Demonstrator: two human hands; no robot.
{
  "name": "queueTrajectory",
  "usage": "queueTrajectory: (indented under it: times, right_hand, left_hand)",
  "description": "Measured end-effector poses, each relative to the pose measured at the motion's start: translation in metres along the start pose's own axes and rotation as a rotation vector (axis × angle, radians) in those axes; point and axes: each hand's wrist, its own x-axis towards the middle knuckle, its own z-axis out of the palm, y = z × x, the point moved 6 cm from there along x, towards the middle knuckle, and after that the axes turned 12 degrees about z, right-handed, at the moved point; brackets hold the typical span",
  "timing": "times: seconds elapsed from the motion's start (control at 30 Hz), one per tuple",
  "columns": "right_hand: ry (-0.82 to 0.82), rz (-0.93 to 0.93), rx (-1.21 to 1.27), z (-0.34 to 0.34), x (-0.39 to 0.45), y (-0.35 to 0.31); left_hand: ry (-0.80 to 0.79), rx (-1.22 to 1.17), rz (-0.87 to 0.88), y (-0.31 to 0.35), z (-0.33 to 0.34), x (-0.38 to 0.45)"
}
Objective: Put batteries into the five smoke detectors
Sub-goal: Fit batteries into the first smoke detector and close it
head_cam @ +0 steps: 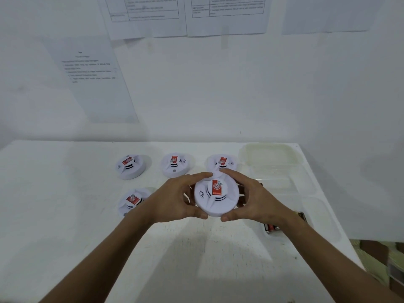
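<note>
Gripping one smoke detector (215, 196) — left hand (175, 199), right hand (254, 199) curled round its rim, mid-table (65, 215)

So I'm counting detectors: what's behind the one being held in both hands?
Directly behind the held detector a detector sits on the table, its near edge covered by the right hand fingertips. Two more stand to its left.
</note>
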Motion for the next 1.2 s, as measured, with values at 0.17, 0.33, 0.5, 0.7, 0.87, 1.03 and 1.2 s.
queueTrajectory:
  times: [0.17, 0.33, 0.5, 0.7, 0.87, 1.03, 1.2]
  right_hand:
    - [0.006, -0.008, 0.0, 0.003, 0.0027, 0.0004]
    - [0.015, -0.009, -0.002, 0.0051, 0.004, 0.0019]
    - [0.025, 0.001, 0.005, 0.0025, 0.0038, 0.0034]
    - [0.042, -0.009, -0.001, -0.0014, 0.0058, 0.0028]
    - [0.042, -0.014, -0.002, -0.0017, 0.0077, 0.002]
    - [0.04, -0.01, 0.006, -0.0005, 0.0092, 0.0017]
    - [0.041, -0.017, 0.041, -0.0022, 0.01, -0.0027]
  left_hand:
    - [0.032, -0.045, -0.003, -0.0069, -0.0007, -0.0013]
    - [0.029, -0.028, 0.019, -0.0082, -0.0007, 0.0]
    - [0.02, -0.019, 0.02, -0.008, -0.0011, 0.0038]
    - [0.026, -0.016, 0.032, -0.0056, -0.004, 0.0068]
    - [0.037, -0.013, 0.029, -0.0052, -0.0067, 0.0072]
    - [0.028, -0.034, 0.031, -0.0037, -0.0079, 0.0061]
    - [0.043, -0.075, 0.005, -0.0025, -0.0054, 0.0047]
